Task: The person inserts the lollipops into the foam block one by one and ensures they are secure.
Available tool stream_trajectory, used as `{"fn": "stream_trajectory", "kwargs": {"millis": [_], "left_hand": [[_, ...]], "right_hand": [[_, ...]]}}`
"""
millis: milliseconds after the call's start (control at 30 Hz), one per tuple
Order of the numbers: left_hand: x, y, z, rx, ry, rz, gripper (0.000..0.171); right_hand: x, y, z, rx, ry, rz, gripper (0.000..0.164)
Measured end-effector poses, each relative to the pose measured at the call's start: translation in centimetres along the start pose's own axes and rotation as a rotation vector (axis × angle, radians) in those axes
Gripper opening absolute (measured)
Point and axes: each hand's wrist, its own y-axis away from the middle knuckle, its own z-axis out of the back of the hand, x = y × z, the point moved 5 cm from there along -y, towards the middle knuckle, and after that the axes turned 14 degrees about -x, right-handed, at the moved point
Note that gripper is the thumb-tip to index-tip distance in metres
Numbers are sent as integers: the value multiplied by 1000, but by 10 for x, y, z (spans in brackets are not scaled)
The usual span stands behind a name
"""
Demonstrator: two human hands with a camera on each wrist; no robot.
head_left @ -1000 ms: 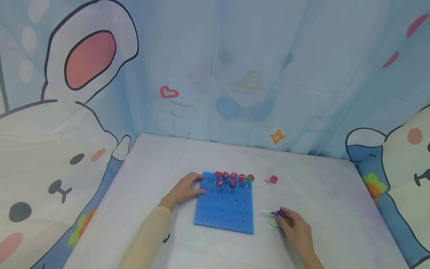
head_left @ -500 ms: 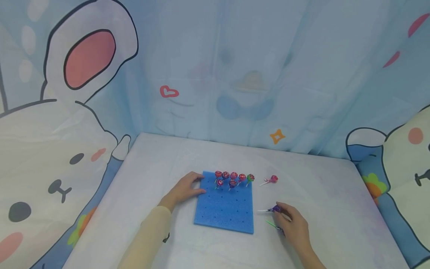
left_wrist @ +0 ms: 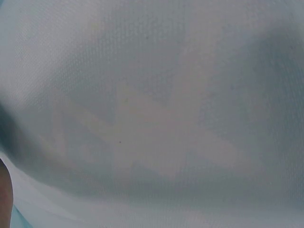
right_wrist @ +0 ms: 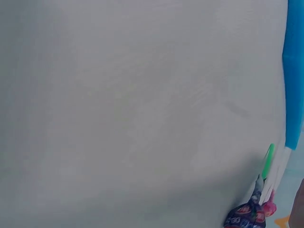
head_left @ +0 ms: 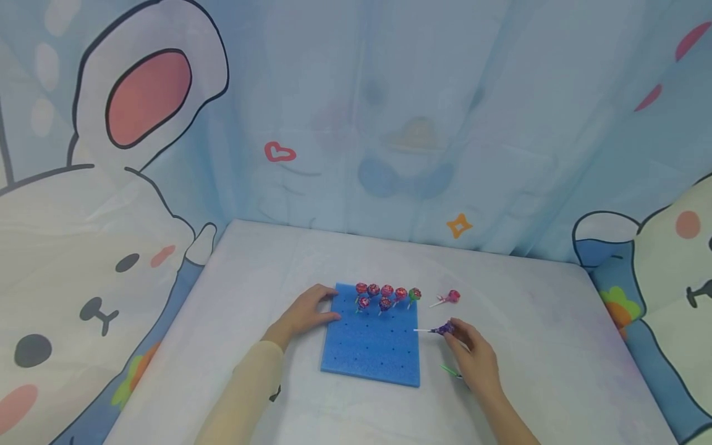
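My right hand (head_left: 475, 358) pinches a purple-wrapped lollipop (head_left: 443, 329) by its head. The white stick points left, and its tip overlaps the right edge of the blue foam board (head_left: 367, 361). My left hand (head_left: 306, 312) rests at the board's left edge, thumb and fingertips touching it. Several wrapped lollipops stand upright in the board's far rows, among them a green one (head_left: 415, 294) at the far right corner. Small holes dot the nearer part. Below my right hand lies a lollipop with a green stick (head_left: 450, 371), its head mostly hidden; the right wrist view shows its dark blue wrapper (right_wrist: 246, 216).
A pink lollipop (head_left: 453, 296) lies on the white table (head_left: 500, 284) to the right of the board's far corner. A blue printed curtain (head_left: 334, 123) hangs behind the table. The left wrist view shows mostly white cloth (left_wrist: 152, 118).
My right hand has moved left and away from me with the purple lollipop, bringing its stick to the board's right edge. The green-stick lollipop stays on the table. My left hand has not moved.
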Motion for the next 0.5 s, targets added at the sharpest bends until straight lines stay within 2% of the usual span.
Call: {"fn": "stream_trajectory", "kwargs": {"millis": [133, 200, 500], "left_hand": [[1, 0, -1, 1, 0, 0, 59], [2, 0, -1, 5, -4, 7, 59], [0, 0, 0, -6, -1, -8, 60]], "right_hand": [[-13, -8, -10, -38, 5, 68, 45], [-13, -10, -13, -38, -33, 92, 44], [33, -6, -10, -17, -169, 30, 37]]}}
